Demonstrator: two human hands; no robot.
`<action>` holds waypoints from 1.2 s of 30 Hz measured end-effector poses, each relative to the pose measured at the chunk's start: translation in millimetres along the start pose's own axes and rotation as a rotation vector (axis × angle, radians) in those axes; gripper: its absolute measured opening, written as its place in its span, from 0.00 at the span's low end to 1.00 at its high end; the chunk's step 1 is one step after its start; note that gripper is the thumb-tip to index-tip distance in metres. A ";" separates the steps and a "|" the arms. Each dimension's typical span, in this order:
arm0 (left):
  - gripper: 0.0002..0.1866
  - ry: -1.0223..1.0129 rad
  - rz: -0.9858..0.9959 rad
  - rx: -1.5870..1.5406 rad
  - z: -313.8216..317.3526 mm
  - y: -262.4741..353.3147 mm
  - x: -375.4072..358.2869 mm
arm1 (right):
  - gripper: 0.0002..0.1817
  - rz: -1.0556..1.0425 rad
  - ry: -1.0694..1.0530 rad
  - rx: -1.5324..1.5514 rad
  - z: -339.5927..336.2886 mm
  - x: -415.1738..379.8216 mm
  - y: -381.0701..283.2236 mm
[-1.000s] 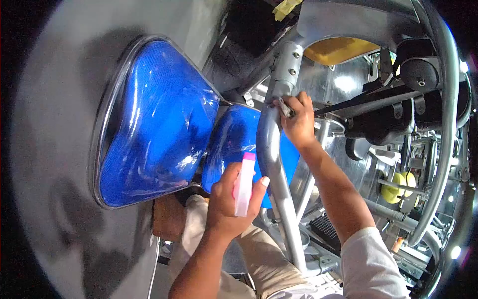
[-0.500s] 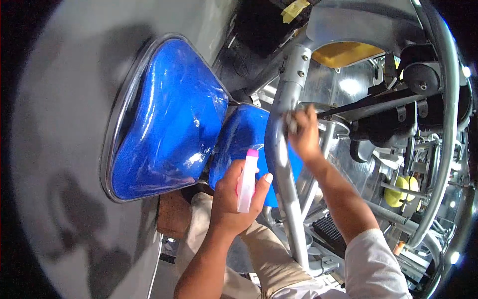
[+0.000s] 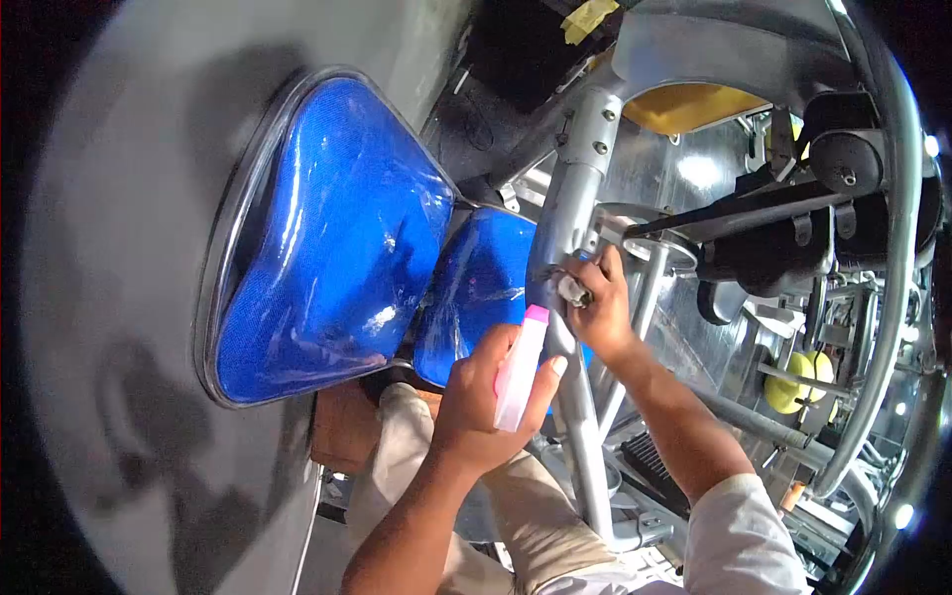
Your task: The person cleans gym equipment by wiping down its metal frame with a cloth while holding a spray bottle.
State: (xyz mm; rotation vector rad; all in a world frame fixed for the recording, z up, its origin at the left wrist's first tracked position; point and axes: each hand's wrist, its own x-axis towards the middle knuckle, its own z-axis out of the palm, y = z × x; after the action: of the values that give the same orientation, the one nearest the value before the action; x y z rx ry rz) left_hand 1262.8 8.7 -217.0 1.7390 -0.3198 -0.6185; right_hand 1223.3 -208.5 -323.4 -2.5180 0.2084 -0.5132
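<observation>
The left hand (image 3: pixel 481 412) is closed round the sprayer (image 3: pixel 518 382), its pink tip pointing up the frame, probably so the thumb and fingers can steady it. The right hand (image 3: pixel 603 315) pinches the rag (image 3: pixel 573 290) against the tube (image 3: pixel 583 441), likely bunched small to suit the round metal. The sprayer sits within the left hand's grip at lower centre; the rag lies at the right hand's fingertips, just above and right of the pink tip. The blue seat (image 3: pixel 342 238) fills the left centre.

This looks like a gym: a thick silver tubular frame (image 3: pixel 575 198), a black padded roller (image 3: pixel 843 159) and a yellow-green disc (image 3: pixel 788 383) crowd around a plastic-covered blue chair (image 3: pixel 342 243).
</observation>
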 end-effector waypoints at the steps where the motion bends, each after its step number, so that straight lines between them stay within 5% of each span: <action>1: 0.14 -0.027 -0.033 0.014 -1.1 1.5 -0.2 | 0.13 0.018 -0.032 0.018 -1.8 -2.3 0.7; 3: 0.13 0.000 -0.014 0.014 2.4 -1.6 2.4 | 0.11 -0.063 -0.010 -0.160 -6.1 46.0 31.2; 7: 0.14 0.021 0.087 0.031 9.2 -9.2 2.1 | 0.13 0.160 0.182 -0.121 5.0 75.8 32.9; 11: 0.13 0.019 0.121 -0.016 5.3 -8.2 0.9 | 0.13 0.024 0.007 0.038 -2.1 10.3 7.1; 15: 0.13 0.029 0.073 0.044 -2.7 -7.6 5.1 | 0.15 -0.265 -0.084 -0.095 -13.2 35.9 27.1; 17: 0.13 0.072 0.079 0.062 -0.1 -7.6 5.6 | 0.11 0.025 0.087 -0.191 -8.2 76.4 42.8; 21: 0.13 0.037 0.089 0.030 2.5 -11.2 3.1 | 0.13 0.108 0.173 -0.197 7.3 61.5 38.4; 25: 0.13 -0.031 -0.038 -0.031 -3.5 -2.8 3.8 | 0.17 0.042 0.025 -0.004 3.7 0.6 5.1; 28: 0.13 0.058 0.124 0.024 1.6 -13.8 9.1 | 0.17 -0.204 -0.086 -0.081 -10.1 32.3 24.1; 32: 0.13 0.032 0.106 0.060 7.5 -8.2 8.3 | 0.09 -0.022 0.111 -0.224 -2.9 75.7 36.1; 36: 0.14 -0.023 0.144 0.042 5.9 -8.1 1.0 | 0.16 -0.072 -0.049 -0.195 0.0 28.0 27.6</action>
State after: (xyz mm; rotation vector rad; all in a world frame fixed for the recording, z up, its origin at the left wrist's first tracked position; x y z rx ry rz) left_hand 1259.4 5.6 -225.9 1.7330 -0.4728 -0.5310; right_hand 1247.8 -238.6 -329.8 -2.7328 0.1561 -0.4785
